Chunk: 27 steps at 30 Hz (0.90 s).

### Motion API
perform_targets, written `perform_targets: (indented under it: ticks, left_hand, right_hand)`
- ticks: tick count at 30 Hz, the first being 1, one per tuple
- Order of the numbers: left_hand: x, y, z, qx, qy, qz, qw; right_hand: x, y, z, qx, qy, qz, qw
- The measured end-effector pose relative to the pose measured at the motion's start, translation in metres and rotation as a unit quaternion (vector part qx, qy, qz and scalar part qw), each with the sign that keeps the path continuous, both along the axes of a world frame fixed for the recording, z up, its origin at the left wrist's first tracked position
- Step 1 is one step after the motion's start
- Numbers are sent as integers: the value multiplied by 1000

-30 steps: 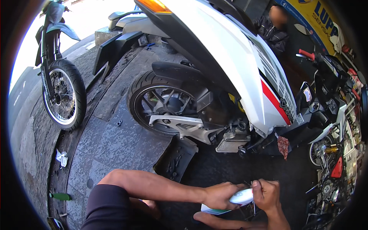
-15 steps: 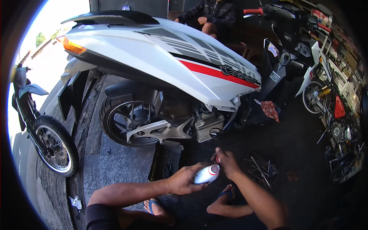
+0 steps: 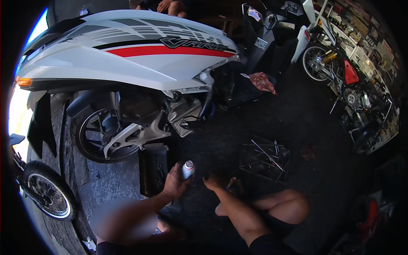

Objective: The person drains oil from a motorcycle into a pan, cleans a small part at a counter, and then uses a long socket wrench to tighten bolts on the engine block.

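A small white bottle [image 3: 188, 170] with a reddish ring at its top stands upright in my left hand [image 3: 173, 182], whose fingers wrap round it. Just to the right, my right hand [image 3: 213, 182] hangs low with its fingers drawn together. Whether the small red cap is still between them is hidden by shadow and the hand itself. Beyond both hands stands a white scooter [image 3: 140, 68] with a red stripe, its rear wheel [image 3: 91, 148] and silver swingarm [image 3: 136, 137] facing me. A dark oblong pan [image 3: 146, 187] lies left of the bottle.
A tray of several metal tools [image 3: 265, 157] lies on the dark floor to the right. Red patterned cloth [image 3: 261, 82] hangs by the scooter's footboard. A partly stripped motorcycle [image 3: 350, 91] stands at the right, another front wheel [image 3: 50, 191] at the left. Someone sits behind the scooter [image 3: 172, 6].
The view has swung right, so the scooter sits farther left. My hands have drawn apart; the right one, which pinched a red cap near the bottle's mouth, is now lower and away from it.
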State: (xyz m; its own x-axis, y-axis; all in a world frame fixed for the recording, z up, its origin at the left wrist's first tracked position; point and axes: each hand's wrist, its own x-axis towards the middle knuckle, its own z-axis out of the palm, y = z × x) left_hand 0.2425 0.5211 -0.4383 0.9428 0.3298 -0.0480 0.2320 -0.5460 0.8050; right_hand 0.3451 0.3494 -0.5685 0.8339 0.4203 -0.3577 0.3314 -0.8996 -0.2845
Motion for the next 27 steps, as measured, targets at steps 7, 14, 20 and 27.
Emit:
perform_targets:
  ticks: [7,14,20,27]
  left_hand:
    - [58,-66,-76,-56,-43,146,987]
    - [56,-68,-107,-8,19,169,985]
    - [72,-73,-84,2,-91,135,987]
    - [70,-59,-73,9,-66,137,988]
  right_hand:
    - [157,-124,8,171,35,-422,890]
    - [166,-192,-20,378,145,-750,524]
    - [189,-251,-86,396,-90,-772,488]
    - [224,-222,-53,475,195,-763,394]
